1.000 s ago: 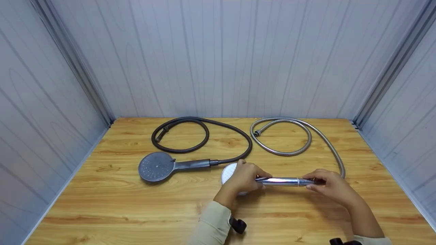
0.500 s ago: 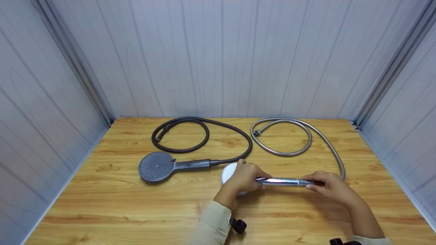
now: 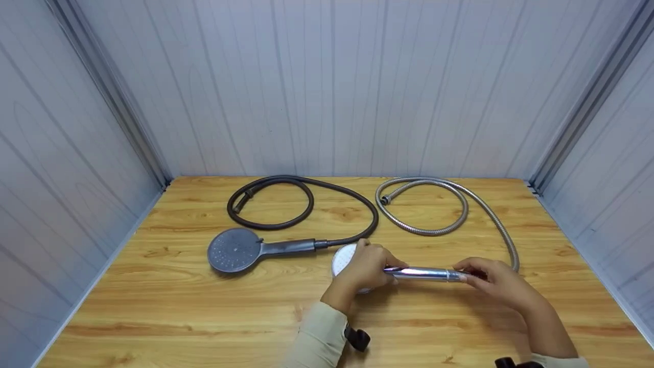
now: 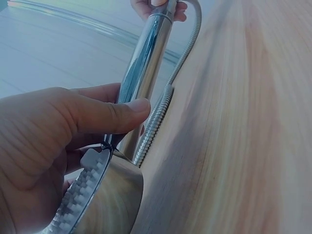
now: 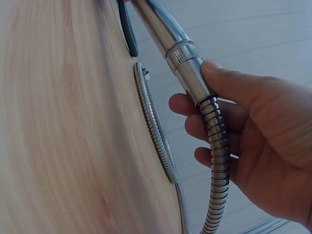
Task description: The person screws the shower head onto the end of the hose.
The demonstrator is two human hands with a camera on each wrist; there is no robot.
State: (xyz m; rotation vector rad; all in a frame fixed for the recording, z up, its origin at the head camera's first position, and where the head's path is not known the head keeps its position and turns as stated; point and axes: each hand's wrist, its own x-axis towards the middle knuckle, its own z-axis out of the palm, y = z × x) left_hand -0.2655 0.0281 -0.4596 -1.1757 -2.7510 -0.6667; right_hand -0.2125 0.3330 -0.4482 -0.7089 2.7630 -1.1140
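Note:
A chrome shower head [image 3: 421,273] with a white nozzle face is held near the front of the table. My left hand [image 3: 364,267] grips its handle close to the head, thumb across the chrome in the left wrist view. At the handle's other end, my right hand [image 3: 498,280] pinches the metal hose nut [image 5: 191,78] between thumb and fingers. From that nut runs a silver ribbed hose [image 5: 218,161], which passes between palm and fingertips in the right wrist view. The nut sits against the handle's end; its thread is hidden.
A dark grey shower head [image 3: 235,250] lies left of my hands, joined to a black hose [image 3: 375,214] looped behind it. The silver hose's coil [image 3: 462,204] lies at the back right of the wooden table [image 3: 179,327]. Pale panels [image 3: 327,87] enclose the back and sides.
My right thumb and fingers have shifted slightly on the hose nut. The left hand and the chrome shower head stay in place.

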